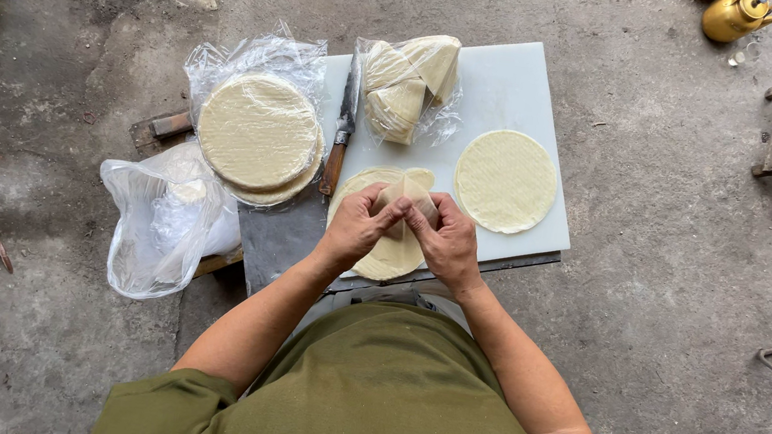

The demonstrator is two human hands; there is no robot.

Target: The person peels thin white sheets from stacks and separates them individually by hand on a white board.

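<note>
While both hands pinch it between their fingertips, the folded wrapper sits raised over a round sheet on the white counter. The left hand grips its left edge and the right hand its right. Another round sheet lies just right, a knife to the left beside a wrapped stack, and a bag of folded triangles behind.

both hands together — fingertips pinched, forearms angled inward
</note>
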